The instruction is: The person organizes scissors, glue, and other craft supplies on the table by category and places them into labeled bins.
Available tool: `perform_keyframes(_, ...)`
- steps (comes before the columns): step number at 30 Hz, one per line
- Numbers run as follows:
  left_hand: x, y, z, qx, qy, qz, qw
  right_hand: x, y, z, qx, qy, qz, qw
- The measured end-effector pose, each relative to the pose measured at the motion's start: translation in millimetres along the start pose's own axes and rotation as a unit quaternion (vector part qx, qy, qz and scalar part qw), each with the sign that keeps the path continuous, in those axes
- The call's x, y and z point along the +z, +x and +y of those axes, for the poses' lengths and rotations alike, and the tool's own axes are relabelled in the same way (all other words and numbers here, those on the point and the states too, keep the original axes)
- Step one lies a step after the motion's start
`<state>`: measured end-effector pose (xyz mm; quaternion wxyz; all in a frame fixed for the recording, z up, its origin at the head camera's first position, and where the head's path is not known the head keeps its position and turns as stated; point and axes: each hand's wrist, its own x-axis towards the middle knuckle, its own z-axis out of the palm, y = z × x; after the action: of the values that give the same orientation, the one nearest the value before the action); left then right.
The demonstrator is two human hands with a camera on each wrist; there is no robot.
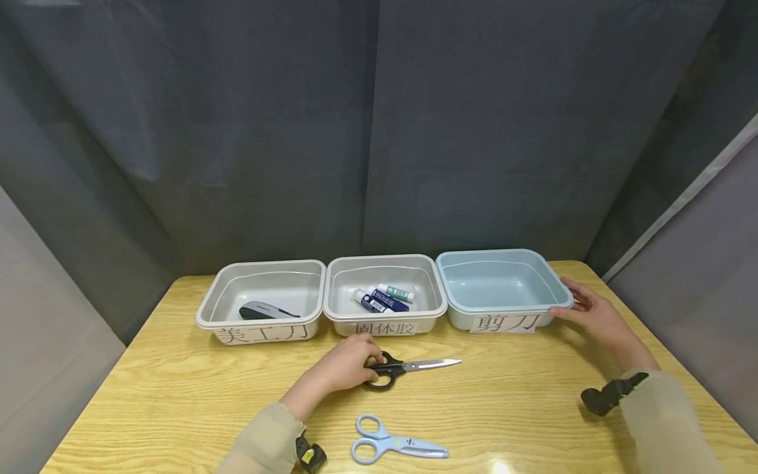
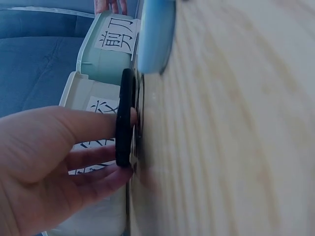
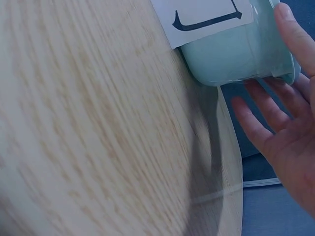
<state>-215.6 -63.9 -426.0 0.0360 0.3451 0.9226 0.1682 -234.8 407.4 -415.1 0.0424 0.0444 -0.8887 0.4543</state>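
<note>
One even pinch should serve us: our curled left fingers (image 2: 101,187) grip the black-handled, metal-bladed scissors (image 1: 411,366), six o'clock of the grey plastic middle box (image 1: 385,266), our loosely spread right fingers (image 3: 252,119) touching the light-blue plastic box (image 1: 503,276).

Black-handled scissors (image 1: 401,367), blades (image 1: 435,363) closed, upright blue bin (image 1: 503,309)

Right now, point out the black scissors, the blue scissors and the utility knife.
Black scissors (image 1: 407,367), head view: near the pivot.
Blue scissors (image 1: 394,443), head view: between loops and blades.
Utility knife (image 1: 264,311), head view: handle.
</note>
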Motion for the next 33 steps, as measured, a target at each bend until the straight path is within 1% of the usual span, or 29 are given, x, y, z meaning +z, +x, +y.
perform_keyframes(5, -0.8, 0.3, 3.1, 0.004, 0.008, 0.011, 0.9999, -1, -1.1, -1, 0.006, -0.002, -0.004, 1.0000)
perform_keyframes(8, -1.2, 0.1, 6.3, 0.007, 0.010, 0.020, 0.9997, -1, -1.6, -2, 0.005, 0.010, -0.009, 0.9999)
perform_keyframes(13, -2.1, -0.3, 12.2, -0.001, -0.005, 0.034, 0.9994, -1, -1.0, -4, -0.002, 0.035, -0.019, 0.9992)
perform_keyframes(17, -3.1, 0.7, 15.5, 0.000, -0.013, 0.046, 0.9989, -2, -0.3, -4, 0.004, 0.034, -0.023, 0.9991)
perform_keyframes(22, -4.4, 1.1, 17.4, 0.010, -0.001, 0.046, 0.9989, -2, 0.8, -1, 0.012, 0.023, -0.025, 0.9993)
perform_keyframes(28, -3.7, 2.3, 19.0, 0.027, 0.025, 0.049, 0.9981, -2, 1.4, 2, 0.010, 0.030, -0.022, 0.9993)
perform_keyframes(33, -2.7, 2.6, 21.2, 0.027, 0.035, 0.052, 0.9977, -2, 2.1, 5, 0.010, 0.031, -0.021, 0.9992)
